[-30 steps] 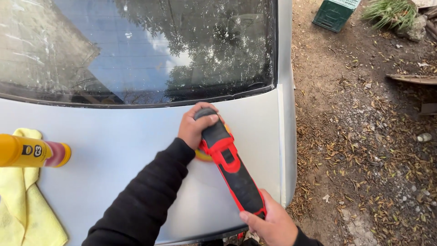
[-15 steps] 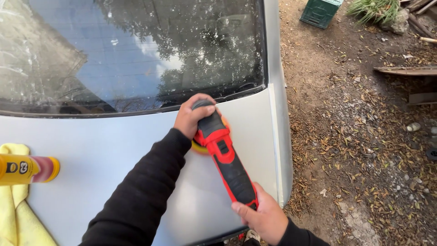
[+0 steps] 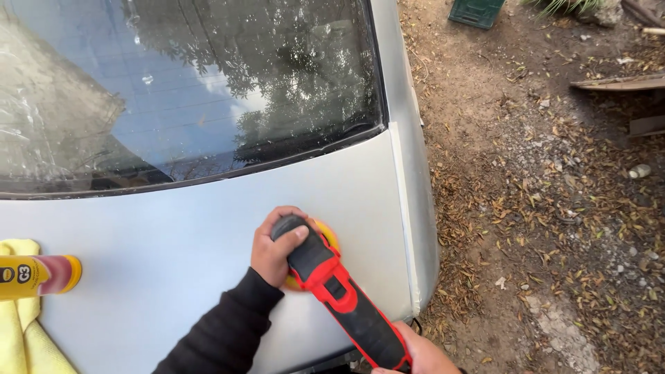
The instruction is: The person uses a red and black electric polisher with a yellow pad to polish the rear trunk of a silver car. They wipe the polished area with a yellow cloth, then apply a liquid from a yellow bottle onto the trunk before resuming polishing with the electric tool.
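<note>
Near the right edge of the silver trunk lid, just below the rear window, a red-and-black polisher sits pad-down on the paint. Left hand is clamped over the black head knob, fingers curled on top — looks like it is there to press the yellow pad flat against the panel, though only a sliver of pad shows under the head. Right hand grips the rear end of the long handle at the lid's bottom edge, mostly cut off by the frame, so I can tell it is wrapped on the handle but not how the fingers sit; a back grip like that suits steering. Black sleeve runs up from the bottom edge to the left wrist.

Far left edge of the lid: a yellow bottle with a pink cap lying on its side on a yellow cloth (both partly out of view) — parked well apart from the polisher, likely to stay clear of the working patch yet within reach.

Off the car to the right, dirt ground littered with dry leaves, a green crate at the top edge, and a wooden plank near the top right corner.
</note>
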